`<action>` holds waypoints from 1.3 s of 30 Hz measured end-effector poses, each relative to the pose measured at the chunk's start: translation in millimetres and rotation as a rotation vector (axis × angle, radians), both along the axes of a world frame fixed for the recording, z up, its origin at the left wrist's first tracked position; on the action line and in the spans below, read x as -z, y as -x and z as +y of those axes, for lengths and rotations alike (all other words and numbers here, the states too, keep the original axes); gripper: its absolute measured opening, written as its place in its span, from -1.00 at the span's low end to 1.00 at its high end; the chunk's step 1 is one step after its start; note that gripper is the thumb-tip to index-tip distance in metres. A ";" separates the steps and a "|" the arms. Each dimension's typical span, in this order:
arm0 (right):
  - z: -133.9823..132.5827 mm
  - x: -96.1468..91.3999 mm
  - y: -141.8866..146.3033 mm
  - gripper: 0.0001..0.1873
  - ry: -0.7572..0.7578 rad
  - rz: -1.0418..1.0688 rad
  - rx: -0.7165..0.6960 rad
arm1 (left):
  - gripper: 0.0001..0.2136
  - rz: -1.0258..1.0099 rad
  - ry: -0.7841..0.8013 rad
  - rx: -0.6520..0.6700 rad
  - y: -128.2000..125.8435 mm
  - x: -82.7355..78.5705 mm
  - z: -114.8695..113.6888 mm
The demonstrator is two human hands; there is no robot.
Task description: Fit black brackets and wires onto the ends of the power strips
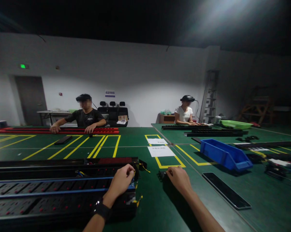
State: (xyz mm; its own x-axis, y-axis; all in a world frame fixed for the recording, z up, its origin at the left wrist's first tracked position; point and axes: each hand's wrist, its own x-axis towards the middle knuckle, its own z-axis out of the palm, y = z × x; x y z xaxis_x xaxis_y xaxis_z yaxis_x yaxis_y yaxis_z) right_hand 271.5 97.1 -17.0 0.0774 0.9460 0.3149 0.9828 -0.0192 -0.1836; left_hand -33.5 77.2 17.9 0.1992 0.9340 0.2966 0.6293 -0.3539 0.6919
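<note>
My left hand [122, 179], with a dark watch on its wrist, is closed over the right end of a long black socket strip [63, 186] edged in blue. Its fingertips are curled together, and what they pinch is hidden. Yellow wires [138, 200] stick out of the strip ends nearby. To the right, my right hand [179, 178] closes its fingertips on a small black part [162, 175] at the green tabletop. That part's exact kind cannot be made out. A second black strip [51, 206] with red dots lies nearer to me, alongside the blue-edged one.
A blue bin [224, 154] and a dark phone-like slab [225, 190] lie right. Paper sheets [161, 151] rest on yellow-taped table [135, 148]. Across it, one person [86, 117] handles red rails [104, 130]; another [184, 114] sits by black rails [215, 132]. Wired parts [278, 167] lie far right.
</note>
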 end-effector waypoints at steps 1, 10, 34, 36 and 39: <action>-1.1 -0.1 2.0 -0.74 0.000 -0.013 0.011 | -0.78 0.018 0.006 -0.024 0.2 -0.5 -0.5; 6.9 -11.2 83.9 -0.58 -0.149 0.002 -0.353 | -0.81 0.145 0.018 -0.112 -0.6 -4.2 -5.2; 46.0 -4.6 113.8 -0.68 -0.049 -0.188 -0.293 | -0.80 0.181 0.024 -0.148 -2.1 -2.1 -7.9; 40.6 -6.3 117.9 -0.71 -0.019 -0.178 -0.322 | -0.81 0.185 0.022 -0.150 -1.9 -0.8 -7.1; 32.7 -9.2 117.2 -0.71 0.054 -0.140 -0.336 | -0.82 0.194 0.011 -0.149 -1.5 1.5 -5.3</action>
